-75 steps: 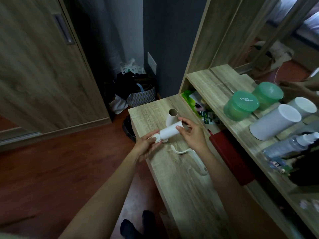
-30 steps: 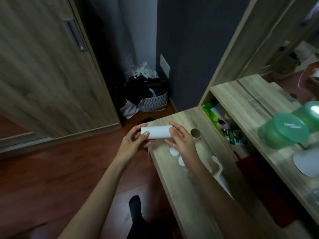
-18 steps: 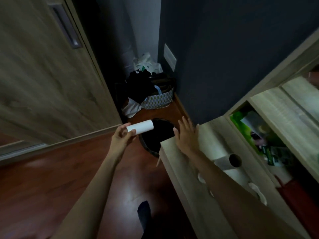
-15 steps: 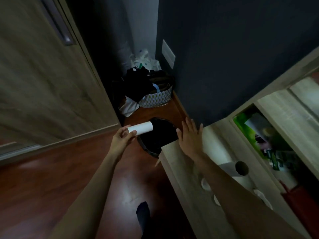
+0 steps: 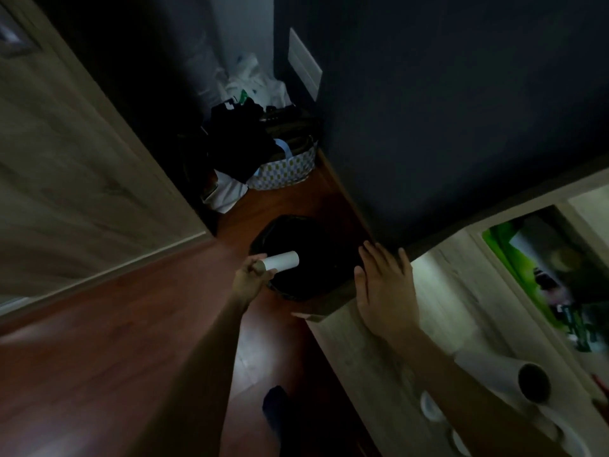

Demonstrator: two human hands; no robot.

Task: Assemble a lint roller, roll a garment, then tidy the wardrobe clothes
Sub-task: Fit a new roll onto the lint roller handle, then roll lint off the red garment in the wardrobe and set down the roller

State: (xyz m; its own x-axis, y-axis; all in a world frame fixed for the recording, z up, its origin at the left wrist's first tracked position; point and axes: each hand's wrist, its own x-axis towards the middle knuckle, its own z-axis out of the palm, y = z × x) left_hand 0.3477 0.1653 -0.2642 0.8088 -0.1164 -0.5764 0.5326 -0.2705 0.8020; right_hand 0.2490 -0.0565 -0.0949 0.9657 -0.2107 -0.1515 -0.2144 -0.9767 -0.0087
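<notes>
My left hand (image 5: pixel 250 280) grips one end of a small white paper roll (image 5: pixel 282 260) and holds it over the mouth of a black waste bin (image 5: pixel 298 258) on the floor. My right hand (image 5: pixel 384 290) lies flat with straight fingers on the near corner of the wooden dresser top (image 5: pixel 372 351). A second roll with a brown cardboard core (image 5: pixel 514 377) lies on the dresser at the lower right. Two small white end caps (image 5: pixel 430 404) lie beside my right forearm. The roller handle is out of view.
A patterned basket (image 5: pixel 286 166) heaped with dark clothes stands in the corner behind the bin, with white bags behind it. A wooden wardrobe door (image 5: pixel 72 166) fills the left. A dresser cubby holds green packets (image 5: pixel 540 275). My socked foot (image 5: pixel 273 410) is on the red-brown floor.
I have turned from the dresser toward the floor. My left hand carried the white roll from the dresser edge out over the bin. My right hand let go of it and settled on the dresser corner.
</notes>
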